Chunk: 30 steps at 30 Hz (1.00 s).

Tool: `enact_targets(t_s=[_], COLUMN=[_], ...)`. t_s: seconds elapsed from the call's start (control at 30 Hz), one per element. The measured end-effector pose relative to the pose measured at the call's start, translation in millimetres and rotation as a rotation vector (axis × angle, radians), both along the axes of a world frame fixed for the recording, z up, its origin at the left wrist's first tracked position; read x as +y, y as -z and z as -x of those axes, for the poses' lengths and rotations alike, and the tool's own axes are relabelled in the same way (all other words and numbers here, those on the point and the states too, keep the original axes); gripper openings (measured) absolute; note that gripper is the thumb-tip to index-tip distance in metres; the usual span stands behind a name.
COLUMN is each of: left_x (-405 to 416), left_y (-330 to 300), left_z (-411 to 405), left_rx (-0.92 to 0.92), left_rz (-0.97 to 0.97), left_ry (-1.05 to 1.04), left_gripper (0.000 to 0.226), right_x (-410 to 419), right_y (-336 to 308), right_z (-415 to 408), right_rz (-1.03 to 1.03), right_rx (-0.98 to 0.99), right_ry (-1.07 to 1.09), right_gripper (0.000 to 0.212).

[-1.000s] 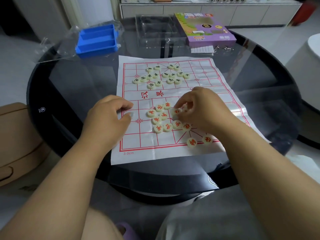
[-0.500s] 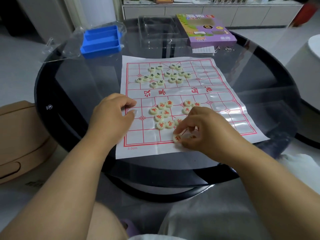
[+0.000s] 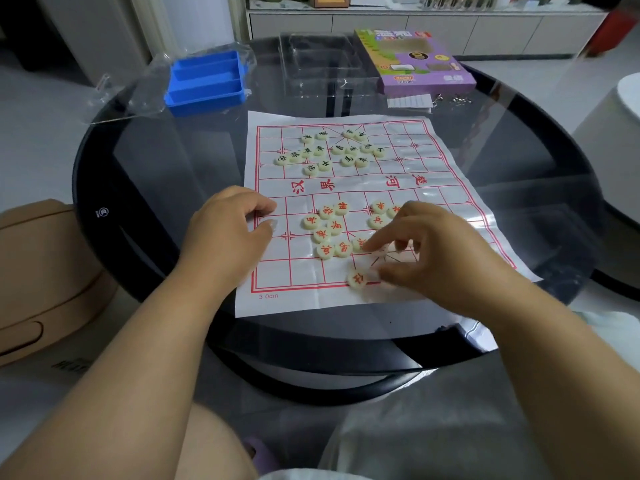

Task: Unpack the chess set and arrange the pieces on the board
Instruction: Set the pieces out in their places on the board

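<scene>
A round glass table [image 3: 145, 161] with a black rim filled most of the view, and everything else is placed here against the board [image 3: 367, 188], a creased white paper sheet printed with a red grid that lay flat on the glass in front of the person. Beyond the board's far right corner sat a purple game box [image 3: 415, 60], with a clear plastic tray [image 3: 322, 60] to its left, directly behind the board's far edge. Beyond the far left corner stood a blue compartment tray [image 3: 206, 83] resting on a crumpled clear bag [image 3: 138, 91]. The left hand [image 3: 228, 233] rested on the board's near left edge, fingers loosely curled and thumb against the paper, holding nothing. The right hand [image 3: 440, 258] hovered over the board's near right part with its fingers spread and slightly bent, the fingertips blurred so that I could not tell whether they pinched anything. On the far half of the board lay a loose cluster of black-lettered pieces [image 3: 329, 150]. On the near half, between the two hands, lay a cluster of red-lettered pieces [image 3: 329, 230], with a few more just beside the right hand's knuckles. A single red-lettered piece [image 3: 357, 279] sat on the board's near edge line, just beside the right thumb.
</scene>
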<state>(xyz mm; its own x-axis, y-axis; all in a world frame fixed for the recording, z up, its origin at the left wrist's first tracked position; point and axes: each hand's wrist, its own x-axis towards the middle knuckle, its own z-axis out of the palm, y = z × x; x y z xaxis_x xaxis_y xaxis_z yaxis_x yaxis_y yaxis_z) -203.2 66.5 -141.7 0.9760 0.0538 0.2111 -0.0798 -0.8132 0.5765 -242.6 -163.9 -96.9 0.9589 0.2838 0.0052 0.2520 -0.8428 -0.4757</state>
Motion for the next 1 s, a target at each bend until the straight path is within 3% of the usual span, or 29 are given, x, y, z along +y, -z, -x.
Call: enact_targets(t_s=[0.1,0.27,0.63,0.77,0.9,1.0], left_x=[1,1,1,2,2,1], left_y=[1,1,2,1,1,1], left_z=[0,-1,-2,-1,-1,-2], left_rx=[-0.007,-0.011,-0.007,-0.007,-0.008,-0.009], left_rz=[0.006,-0.003,-0.001,0.004,0.003,0.006], left_ry=[0.003,0.008,0.008,0.003,0.002,0.002], left_gripper=[0.024,0.022,0.023,0.022,0.021,0.022], right_x=[-10,-13,16,28,25,18], right_y=[-8,-8,-4,1,0,-7], right_z=[-12,-40,-72,-78,-73,-51], right_rz=[-0.059,0.016,0.149,0.237,0.22,0.069], right_rx=[-0.06,-0.126,-0.052,-0.05,-0.042,-0.063], right_ry=[0.119,0.204,0.028,-0.021,-0.006,0.02], right_gripper=[0.024,0.02,0.036,0.032,0.028,0.024])
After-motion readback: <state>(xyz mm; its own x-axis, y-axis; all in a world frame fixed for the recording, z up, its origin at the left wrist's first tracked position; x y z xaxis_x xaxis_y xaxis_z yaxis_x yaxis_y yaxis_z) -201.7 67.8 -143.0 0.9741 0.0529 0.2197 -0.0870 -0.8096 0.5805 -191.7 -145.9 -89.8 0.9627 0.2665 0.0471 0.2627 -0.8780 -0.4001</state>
